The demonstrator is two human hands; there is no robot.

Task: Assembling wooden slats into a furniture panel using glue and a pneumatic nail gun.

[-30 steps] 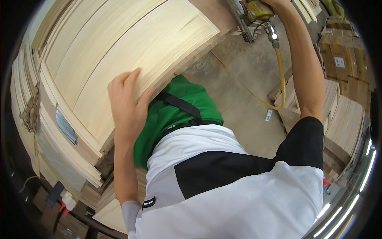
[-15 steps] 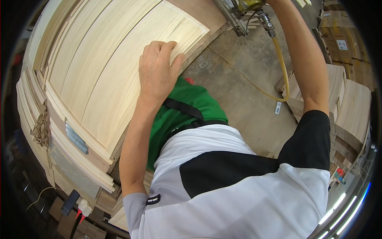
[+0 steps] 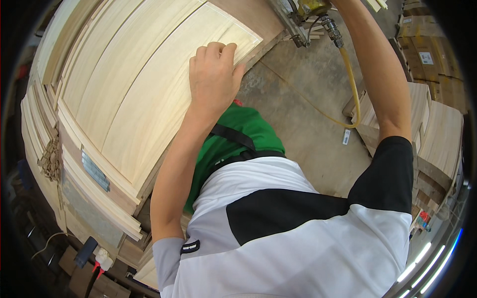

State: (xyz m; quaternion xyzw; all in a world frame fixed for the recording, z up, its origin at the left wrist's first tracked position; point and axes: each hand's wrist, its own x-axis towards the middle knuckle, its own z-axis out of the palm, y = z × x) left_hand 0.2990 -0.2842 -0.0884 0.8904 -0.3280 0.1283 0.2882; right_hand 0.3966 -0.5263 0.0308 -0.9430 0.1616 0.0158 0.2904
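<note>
My left hand is over the pale wooden panel, close to its right edge. Its fingers are bent, with the thumb held apart from them; the fingertips are partly hidden, and nothing shows in its grasp. At the top edge my right hand is mostly cut off by the frame. It meets a yellow-bodied air nail gun, held up off the floor, with its metal magazine angled to the left. A yellowish air hose hangs from the metal coupling and trails across the floor.
Strips of connected nails or staples lie on the wood left of the panel. Stacked curved boards stand at the right, with cardboard boxes behind them. A white power socket with red-tipped plug sits at lower left.
My left hand has slid up and to the right over the panel, nearer its edge. The right arm and the nail gun have barely moved.
</note>
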